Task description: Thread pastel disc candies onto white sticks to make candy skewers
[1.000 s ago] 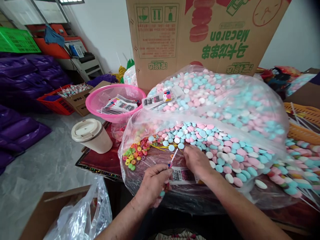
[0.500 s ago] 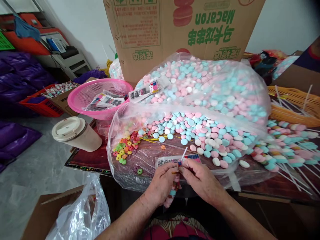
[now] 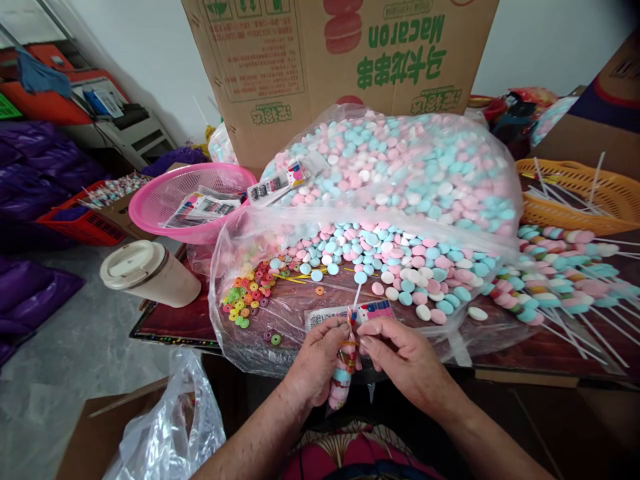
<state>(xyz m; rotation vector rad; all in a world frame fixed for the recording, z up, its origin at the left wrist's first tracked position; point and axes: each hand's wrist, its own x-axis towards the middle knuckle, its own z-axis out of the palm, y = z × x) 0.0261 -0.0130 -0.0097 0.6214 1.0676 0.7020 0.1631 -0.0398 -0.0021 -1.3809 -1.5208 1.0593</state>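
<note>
My left hand (image 3: 316,360) is closed around a wrapped candy skewer (image 3: 341,380), its pink and blue sweets pointing down towards my lap. The white stick (image 3: 357,295) pokes up out of the gathered wrapper. A gold twist tie (image 3: 349,343) crosses the wrapper's neck, and my right hand (image 3: 405,353) pinches at its end with thumb and forefinger. Just behind my hands, a printed wrapper (image 3: 320,317) lies flat on the plastic sheet. Loose pink, blue and white candies (image 3: 425,277) are spread beyond it, with fruit-coloured candy rings (image 3: 247,293) to the left.
A large clear bag of candies (image 3: 380,153) leans before a cardboard box (image 3: 310,73). Left are a pink basket (image 3: 143,200) of wrappers and a lidded cup (image 3: 165,280). Unwrapped candy skewers (image 3: 575,270) and an orange basket (image 3: 620,200) of sticks are right. Gold ties (image 3: 295,279) lie mid-table.
The skewer now shows more fully below my left hand, and its stick stands more upright. My right fingers have shifted slightly right, away from the wrapper's neck. The whole view has shifted a little.
</note>
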